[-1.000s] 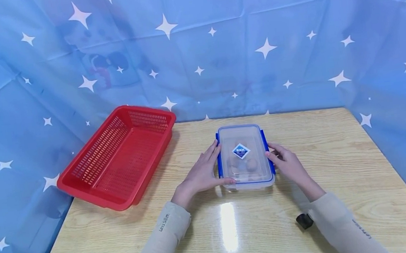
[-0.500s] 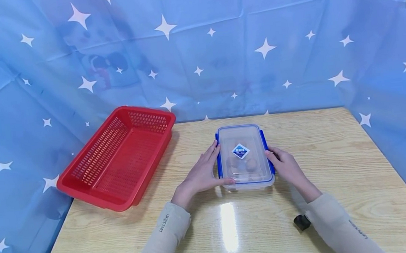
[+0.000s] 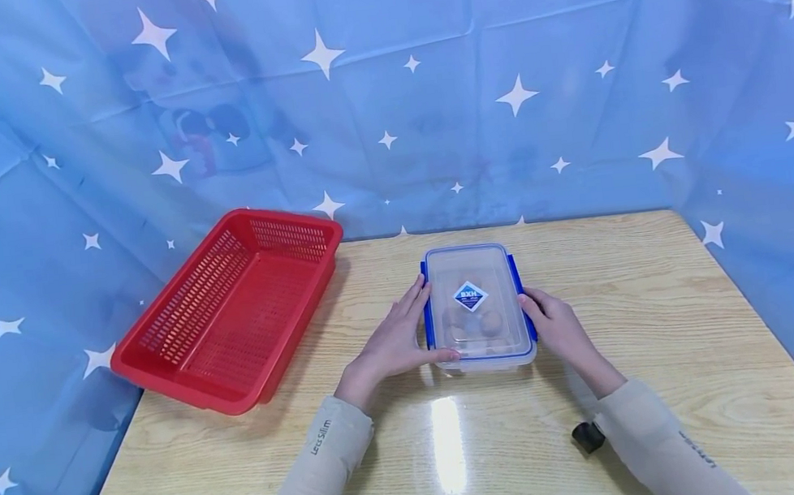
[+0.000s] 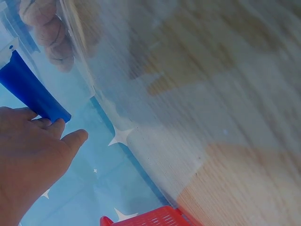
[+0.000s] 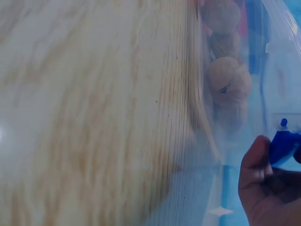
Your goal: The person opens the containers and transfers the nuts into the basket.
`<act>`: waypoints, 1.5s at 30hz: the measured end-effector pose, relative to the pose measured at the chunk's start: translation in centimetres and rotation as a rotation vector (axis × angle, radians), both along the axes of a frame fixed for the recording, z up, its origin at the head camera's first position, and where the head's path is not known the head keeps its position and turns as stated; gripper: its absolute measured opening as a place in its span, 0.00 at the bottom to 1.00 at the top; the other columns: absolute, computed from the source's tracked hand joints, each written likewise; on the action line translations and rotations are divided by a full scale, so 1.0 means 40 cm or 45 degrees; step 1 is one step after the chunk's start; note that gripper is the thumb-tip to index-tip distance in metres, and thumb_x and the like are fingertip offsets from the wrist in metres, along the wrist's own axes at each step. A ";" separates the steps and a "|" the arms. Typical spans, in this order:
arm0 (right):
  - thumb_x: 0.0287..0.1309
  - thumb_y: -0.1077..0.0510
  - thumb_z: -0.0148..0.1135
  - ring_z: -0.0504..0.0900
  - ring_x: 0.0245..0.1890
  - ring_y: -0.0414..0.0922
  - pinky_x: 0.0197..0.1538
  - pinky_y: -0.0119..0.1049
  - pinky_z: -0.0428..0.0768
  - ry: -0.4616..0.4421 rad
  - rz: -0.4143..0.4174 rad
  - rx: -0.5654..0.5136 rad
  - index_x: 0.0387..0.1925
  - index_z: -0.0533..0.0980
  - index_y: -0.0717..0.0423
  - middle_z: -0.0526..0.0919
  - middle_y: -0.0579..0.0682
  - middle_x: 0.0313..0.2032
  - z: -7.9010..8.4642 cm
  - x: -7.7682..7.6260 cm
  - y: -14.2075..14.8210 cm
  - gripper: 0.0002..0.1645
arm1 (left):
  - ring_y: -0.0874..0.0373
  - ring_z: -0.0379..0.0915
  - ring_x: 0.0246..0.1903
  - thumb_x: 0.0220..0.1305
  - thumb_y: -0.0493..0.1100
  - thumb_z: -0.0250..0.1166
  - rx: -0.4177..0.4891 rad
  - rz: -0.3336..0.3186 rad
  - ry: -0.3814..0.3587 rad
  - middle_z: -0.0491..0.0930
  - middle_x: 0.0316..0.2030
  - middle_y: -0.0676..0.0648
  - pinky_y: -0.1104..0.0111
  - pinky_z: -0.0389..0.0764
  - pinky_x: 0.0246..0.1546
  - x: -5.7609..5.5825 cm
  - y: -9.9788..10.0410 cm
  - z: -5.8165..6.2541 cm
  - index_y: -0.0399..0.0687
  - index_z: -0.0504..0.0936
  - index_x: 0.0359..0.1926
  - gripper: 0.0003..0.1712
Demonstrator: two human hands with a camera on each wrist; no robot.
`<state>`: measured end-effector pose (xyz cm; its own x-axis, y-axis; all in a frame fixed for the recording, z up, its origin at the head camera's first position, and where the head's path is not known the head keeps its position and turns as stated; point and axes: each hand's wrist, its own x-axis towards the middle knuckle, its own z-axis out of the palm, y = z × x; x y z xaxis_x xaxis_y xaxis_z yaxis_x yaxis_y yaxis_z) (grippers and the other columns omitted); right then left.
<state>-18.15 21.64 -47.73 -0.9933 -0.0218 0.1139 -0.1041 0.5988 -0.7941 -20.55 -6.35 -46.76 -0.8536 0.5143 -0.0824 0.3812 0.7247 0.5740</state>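
A clear lidded food container [image 3: 476, 263] with blue side latches lies flat on the wooden table. Several round brownish things [image 5: 229, 80] show through its wall; their kind is unclear. My left hand [image 3: 393, 342] lies along the left side, fingers stretched against the left latch [image 4: 35, 89] and thumb on the lid's near left corner. My right hand [image 3: 560, 327] holds the right side, thumb at the lid's edge and fingers bent under the right latch [image 5: 283, 146]. The lid is on. In the head view, the right fingertips are partly hidden by the hand and container.
A red perforated basket [image 3: 230, 332] stands to the left on the table [image 3: 669, 314]. A black object [image 3: 588, 436] sits by the right sleeve. Behind the table hangs a blue curtain [image 3: 430, 154] with white stars.
My right hand's fingers have drawn closer together at the latch, and its wrist has shifted slightly left. The left hand and the container have stayed in place.
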 end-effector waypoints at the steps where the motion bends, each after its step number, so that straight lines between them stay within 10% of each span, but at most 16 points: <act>1: 0.77 0.46 0.42 0.81 0.51 0.69 0.54 0.59 0.80 0.016 -0.003 0.001 0.62 0.70 0.75 0.78 0.76 0.54 -0.001 0.000 -0.002 0.34 | 0.59 0.30 0.80 0.49 0.74 0.69 0.002 0.000 -0.002 0.29 0.80 0.61 0.55 0.44 0.79 0.000 -0.001 0.000 0.60 0.36 0.80 0.70; 31: 0.78 0.58 0.40 0.76 0.58 0.69 0.61 0.61 0.75 -0.126 0.020 0.106 0.67 0.61 0.76 0.73 0.76 0.59 0.024 -0.018 0.029 0.27 | 0.54 0.33 0.80 0.50 0.74 0.69 -0.016 -0.011 0.021 0.31 0.81 0.57 0.53 0.45 0.79 -0.004 -0.001 0.008 0.55 0.37 0.80 0.70; 37: 0.74 0.55 0.51 0.58 0.73 0.68 0.72 0.60 0.62 0.075 0.126 -0.035 0.73 0.54 0.70 0.56 0.70 0.73 0.024 0.008 0.021 0.36 | 0.53 0.34 0.80 0.49 0.74 0.69 0.024 -0.010 -0.015 0.30 0.80 0.59 0.52 0.52 0.77 -0.005 0.001 0.008 0.58 0.37 0.80 0.70; 45: 0.57 0.47 0.70 0.39 0.78 0.66 0.73 0.71 0.47 -0.012 0.312 0.033 0.79 0.37 0.58 0.35 0.61 0.80 0.007 0.042 -0.006 0.65 | 0.55 0.38 0.80 0.58 0.70 0.65 0.129 0.076 -0.056 0.36 0.81 0.56 0.54 0.55 0.77 -0.002 0.016 0.006 0.55 0.40 0.80 0.62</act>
<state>-16.49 21.41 -47.45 -0.9590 -0.2650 0.1007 -0.2413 0.5766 -0.7806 -20.64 -5.72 -46.52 -0.8796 0.4704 -0.0707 0.3119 0.6826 0.6609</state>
